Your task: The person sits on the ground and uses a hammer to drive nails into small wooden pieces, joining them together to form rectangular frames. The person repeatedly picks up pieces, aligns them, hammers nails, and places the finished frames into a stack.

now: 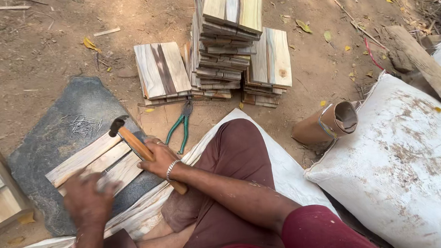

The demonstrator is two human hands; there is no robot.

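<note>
Head view shows us seated on the ground, our right hand (158,158) wrapped tight around the wooden handle of a hammer (135,143), its head raised just above the far end of the wooden slats (97,164). Those slats lie side by side on a dark stone slab (64,128), near and left. Our left hand (86,199) presses flat on them, blurred, so we cannot tell how its fingers spread. Loose nails (85,124) sit farther back, green pliers (180,127) to the right. We judge a glancing blow could catch the left fingers, since they rest so close.
</note>
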